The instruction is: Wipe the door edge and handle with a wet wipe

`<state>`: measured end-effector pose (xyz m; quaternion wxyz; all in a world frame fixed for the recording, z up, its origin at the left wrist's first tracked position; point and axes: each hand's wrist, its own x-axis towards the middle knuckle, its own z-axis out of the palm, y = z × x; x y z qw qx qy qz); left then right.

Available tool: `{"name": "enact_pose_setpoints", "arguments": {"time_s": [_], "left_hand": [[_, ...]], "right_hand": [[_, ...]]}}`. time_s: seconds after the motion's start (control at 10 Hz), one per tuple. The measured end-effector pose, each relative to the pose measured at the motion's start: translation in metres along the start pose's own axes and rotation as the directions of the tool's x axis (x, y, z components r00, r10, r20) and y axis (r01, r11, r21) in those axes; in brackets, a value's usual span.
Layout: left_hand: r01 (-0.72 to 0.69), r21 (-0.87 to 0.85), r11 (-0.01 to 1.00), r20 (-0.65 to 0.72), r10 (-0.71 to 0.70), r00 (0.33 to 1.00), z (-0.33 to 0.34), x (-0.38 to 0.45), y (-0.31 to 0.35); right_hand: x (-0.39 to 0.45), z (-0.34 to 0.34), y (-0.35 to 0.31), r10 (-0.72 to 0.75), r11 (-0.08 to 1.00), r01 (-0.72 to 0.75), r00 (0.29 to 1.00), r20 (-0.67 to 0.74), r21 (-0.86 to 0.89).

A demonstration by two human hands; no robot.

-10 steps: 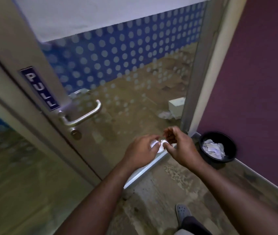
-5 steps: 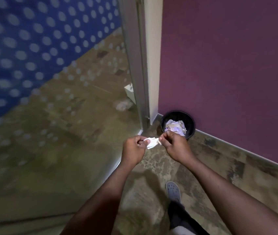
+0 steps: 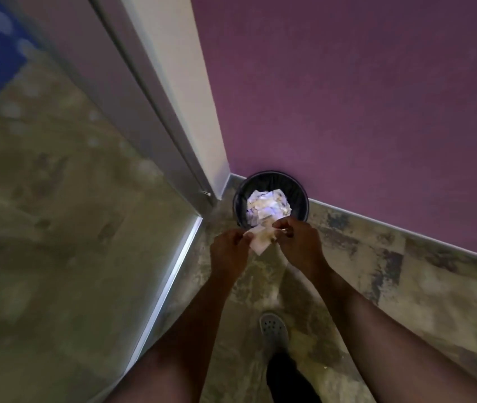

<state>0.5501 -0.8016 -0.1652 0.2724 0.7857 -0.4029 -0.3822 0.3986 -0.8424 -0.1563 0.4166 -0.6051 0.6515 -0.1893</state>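
Both hands are out in front, just this side of the bin (image 3: 270, 181), with the wipe (image 3: 260, 242) stretched between them. The left hand (image 3: 228, 254) pinches its left corner with curled fingers; the right hand (image 3: 298, 242) pinches the right end the same way. The wipe is crumpled and stained brownish. Its long axis runs roughly left to right between the two grips, and a loose corner hangs down toward the floor (image 3: 377, 286).

The black bin stands in the corner where the purple wall (image 3: 347, 97) meets the door frame (image 3: 179, 91), and holds crumpled white paper (image 3: 266, 206). Its near rim is hidden behind the hands and wipe. The glass door (image 3: 56, 199) fills the left side, its metal bottom edge (image 3: 170, 283) slanting down. The door handle is out of sight. A grey shoe (image 3: 273, 330) shows below, the leg above it cut off by the frame. The fingertips are blurred, so just which fingers grip is hard to make out.
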Motion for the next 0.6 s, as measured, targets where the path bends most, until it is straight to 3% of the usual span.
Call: {"name": "enact_pose_setpoints", "arguments": {"time_s": [0.1,0.3,0.4,0.5,0.6], "left_hand": [[-0.005,0.074,0.997,0.04,0.002,0.999,0.034,0.045,-0.014],[0.045,0.131,0.99,0.074,-0.055,0.996,0.087,0.117,-0.034],[0.06,0.13,0.99,0.192,-0.084,0.978,0.103,0.149,-0.041],[0.12,0.129,0.984,0.275,-0.152,0.949,0.114,0.167,-0.054],[0.099,0.198,0.975,0.266,-0.151,0.952,0.116,0.167,-0.061]], "right_hand": [[0.044,0.015,0.031,0.075,0.997,-0.075,0.997,-0.004,0.027],[0.108,0.041,0.076,0.017,0.999,-0.018,1.0,-0.022,-0.044],[0.139,0.05,0.089,0.022,0.998,-0.024,0.999,-0.032,-0.058],[0.158,0.056,0.103,0.088,0.987,-0.09,0.996,-0.021,-0.132],[0.155,0.059,0.114,0.079,0.984,-0.079,0.997,-0.005,-0.161]]}}
